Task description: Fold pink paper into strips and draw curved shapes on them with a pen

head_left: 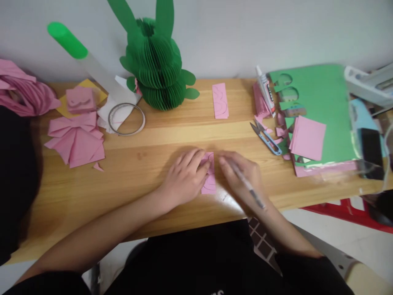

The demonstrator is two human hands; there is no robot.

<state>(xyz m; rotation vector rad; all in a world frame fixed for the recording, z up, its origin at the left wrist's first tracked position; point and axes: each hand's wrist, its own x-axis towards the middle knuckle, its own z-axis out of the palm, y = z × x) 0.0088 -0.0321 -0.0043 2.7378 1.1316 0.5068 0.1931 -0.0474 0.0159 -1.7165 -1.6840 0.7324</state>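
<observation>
On the wooden table, a narrow pink paper strip with dark curved lines lies near the front edge. My left hand rests flat over its left side, fingers spread and covering part of the drawing. Just right of the strip is my right hand, its fingers closed round a pen that slants down to the right. The pen's tip is hidden by the fingers. Farther back lies another pink strip with similar curved lines.
A green honeycomb paper figure stands at the back, with a tape roll and folded pink paper to its left. Rightward are blue snips, a glue tube, green sheets, pink squares and a phone.
</observation>
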